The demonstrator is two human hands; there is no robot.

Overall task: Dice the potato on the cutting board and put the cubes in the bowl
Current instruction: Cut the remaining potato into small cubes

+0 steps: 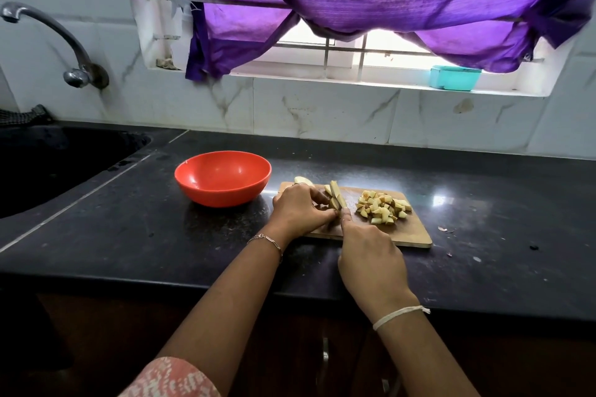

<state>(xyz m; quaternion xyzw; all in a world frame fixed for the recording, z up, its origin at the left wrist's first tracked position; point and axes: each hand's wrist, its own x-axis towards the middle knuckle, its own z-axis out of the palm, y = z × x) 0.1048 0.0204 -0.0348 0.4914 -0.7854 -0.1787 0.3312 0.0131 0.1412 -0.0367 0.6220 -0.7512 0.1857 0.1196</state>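
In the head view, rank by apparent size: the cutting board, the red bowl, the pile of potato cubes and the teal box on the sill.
1. cutting board
2. red bowl
3. pile of potato cubes and teal box: about alike; the box is farther off, so unranked.

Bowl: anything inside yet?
The bowl shows a bare interior; its near inner wall is hidden behind the rim. The cubes lie piled on the board.
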